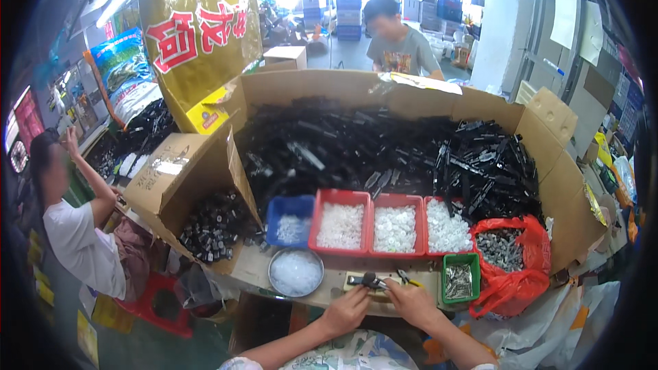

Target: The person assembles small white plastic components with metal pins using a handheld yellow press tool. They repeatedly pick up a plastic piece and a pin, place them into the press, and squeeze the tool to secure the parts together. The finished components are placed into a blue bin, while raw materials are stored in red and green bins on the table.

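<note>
At the near edge of the bench, my left hand (347, 310) is closed in a pinch on a small dark plastic part (372, 279). My right hand (410, 301) meets it from the other side, its fingers also pinched on that part's end. The exact kind of part is too small to make out. Under it lies a pale block (354, 289). Pliers with yellow-and-black handles (409, 278) rest just beyond my right fingers. A green tray (460, 258) of small metal pieces stands to the right, and a round metal bowl (296, 252) of clear bits to the left.
Three red trays (341, 253) of white parts and a blue tray (271, 223) stand behind. A large heap of black plastic parts (322, 144) fills the cardboard-walled bench. A red bag (537, 247) sits right, a carton (164, 171) left. Two people (82, 240) (404, 44) are nearby.
</note>
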### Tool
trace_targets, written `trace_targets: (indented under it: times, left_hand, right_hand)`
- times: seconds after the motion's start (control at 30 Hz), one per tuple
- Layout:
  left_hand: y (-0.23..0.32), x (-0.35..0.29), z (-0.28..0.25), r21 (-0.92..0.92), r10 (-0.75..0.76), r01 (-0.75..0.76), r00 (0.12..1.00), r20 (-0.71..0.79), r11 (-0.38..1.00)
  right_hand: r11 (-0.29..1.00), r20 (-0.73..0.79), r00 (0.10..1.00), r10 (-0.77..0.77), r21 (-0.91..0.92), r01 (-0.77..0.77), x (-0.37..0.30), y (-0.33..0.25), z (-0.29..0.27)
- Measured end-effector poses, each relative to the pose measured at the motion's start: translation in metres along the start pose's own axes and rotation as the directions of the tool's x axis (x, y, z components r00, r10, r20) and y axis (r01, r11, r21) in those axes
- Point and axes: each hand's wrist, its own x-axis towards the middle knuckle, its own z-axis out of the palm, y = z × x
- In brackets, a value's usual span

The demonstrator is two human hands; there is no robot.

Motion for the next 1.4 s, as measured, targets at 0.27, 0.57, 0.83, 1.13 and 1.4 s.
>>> trace_targets:
  times: [0.27,0.57,0.83,1.13,1.4]
  left_hand:
    - [-0.01,0.0,-0.03,0.025,-0.111,0.112,0.992,-0.06,0.993]
    - [-0.007,0.036,-0.005,0.028,-0.116,0.116,0.993,0.007,0.993]
    - [-0.011,0.052,0.011,-0.001,-0.072,0.073,0.98,0.187,0.997]
    - [0.001,0.074,-0.026,-0.388,-0.346,0.394,0.919,0.188,0.833]
    - [-0.004,0.055,-0.015,-0.725,-0.473,0.552,0.81,0.348,0.412]
  right_hand:
    - [0.979,0.14,0.979,0.145,0.12,-0.162,-0.015,-0.01,-0.006]
    - [0.989,-0.414,0.904,0.105,-0.048,-0.137,0.002,0.054,-0.045]
    - [0.887,-0.527,0.833,0.168,-0.288,-0.361,0.021,0.169,-0.048]
    - [0.978,-0.395,0.911,0.119,-0.112,-0.176,-0.006,0.089,-0.055]
    - [0.992,-0.087,0.991,0.099,-0.07,-0.105,-0.026,0.044,0.005]
